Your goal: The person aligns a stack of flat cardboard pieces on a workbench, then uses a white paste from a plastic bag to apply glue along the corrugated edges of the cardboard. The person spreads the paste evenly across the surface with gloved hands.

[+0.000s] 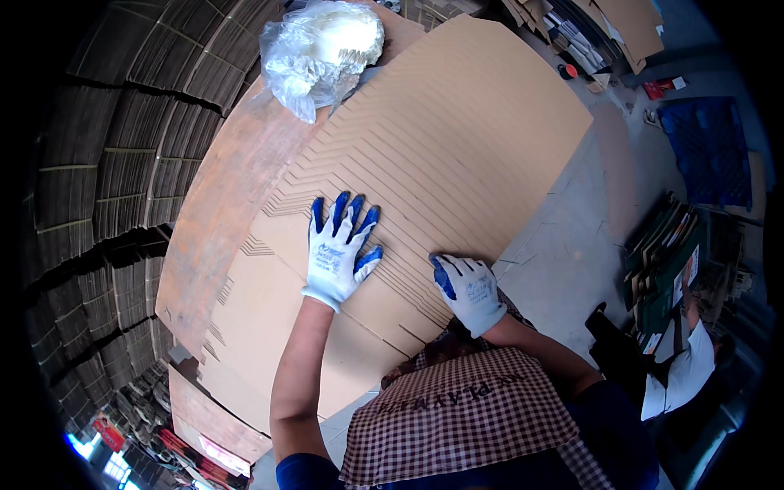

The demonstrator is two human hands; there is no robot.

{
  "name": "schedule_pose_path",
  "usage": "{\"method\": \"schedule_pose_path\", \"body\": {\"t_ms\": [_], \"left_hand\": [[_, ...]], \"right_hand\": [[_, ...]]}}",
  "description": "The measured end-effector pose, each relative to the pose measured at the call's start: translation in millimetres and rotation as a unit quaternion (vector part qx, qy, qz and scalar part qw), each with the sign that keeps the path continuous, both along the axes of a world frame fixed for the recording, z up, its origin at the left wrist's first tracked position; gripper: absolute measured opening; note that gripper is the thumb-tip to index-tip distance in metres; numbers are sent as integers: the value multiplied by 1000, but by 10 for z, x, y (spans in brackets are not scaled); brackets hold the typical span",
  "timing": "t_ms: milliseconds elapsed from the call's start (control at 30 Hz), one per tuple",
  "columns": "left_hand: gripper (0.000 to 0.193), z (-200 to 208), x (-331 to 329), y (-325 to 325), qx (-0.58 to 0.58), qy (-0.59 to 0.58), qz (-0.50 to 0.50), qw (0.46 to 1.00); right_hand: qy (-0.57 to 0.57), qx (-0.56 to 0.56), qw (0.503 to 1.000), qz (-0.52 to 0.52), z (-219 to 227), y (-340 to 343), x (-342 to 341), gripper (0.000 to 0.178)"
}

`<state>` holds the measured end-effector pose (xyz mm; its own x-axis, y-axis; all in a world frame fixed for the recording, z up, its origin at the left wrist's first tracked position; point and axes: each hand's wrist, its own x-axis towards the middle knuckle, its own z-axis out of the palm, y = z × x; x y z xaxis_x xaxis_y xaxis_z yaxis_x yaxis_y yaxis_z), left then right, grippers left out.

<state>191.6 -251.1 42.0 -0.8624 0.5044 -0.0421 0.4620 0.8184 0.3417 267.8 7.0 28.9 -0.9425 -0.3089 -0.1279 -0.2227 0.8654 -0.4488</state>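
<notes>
- Left hand (336,253), gloved, lies flat and spread open on the fanned cardboard sheets (445,122).
- Right hand (472,292), gloved, rests at the sheets' near right edge; I cannot tell whether it grips.
- Sheets overlap in steps on the wooden bench (216,212).
- 1 plastic bag (318,53) sits beside the sheets' far left edge.
- Strapped bundles (122,147) stand left of the sheets.

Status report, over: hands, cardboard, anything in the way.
Left hand: gloved, spread flat on overlapping cardboard sheets. Right hand: gloved, at their near edge, grip unclear. Plastic bag toward the far end, away from both hands.
</notes>
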Motion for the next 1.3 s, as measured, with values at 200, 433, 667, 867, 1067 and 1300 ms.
{"method": "schedule_pose_path", "body": {"t_ms": [200, 433, 667, 867, 1067, 1300], "left_hand": [[74, -5, 28, 152, 8, -47, -55, 997], [74, -48, 81, 155, 12, -46, -33, 998], [73, -47, 91, 168, 10, -48, -23, 999], [71, -37, 99, 157, 11, -51, -24, 998], [65, -24, 99, 134, 24, -36, -24, 999], [57, -67, 80, 108, -5, 1, 3, 1000]], "right_hand": [[-28, -20, 997, -70, -113, -128, -304, 28], [-102, -25, 990, -97, -173, -140, -405, 26], [-97, -22, 990, -97, -193, -112, -430, 28], [-105, -39, 989, -98, -212, -89, -443, 26], [-96, -59, 989, -100, -193, -15, -412, 30], [-201, -61, 975, -72, 185, 319, 44, 41]]}}
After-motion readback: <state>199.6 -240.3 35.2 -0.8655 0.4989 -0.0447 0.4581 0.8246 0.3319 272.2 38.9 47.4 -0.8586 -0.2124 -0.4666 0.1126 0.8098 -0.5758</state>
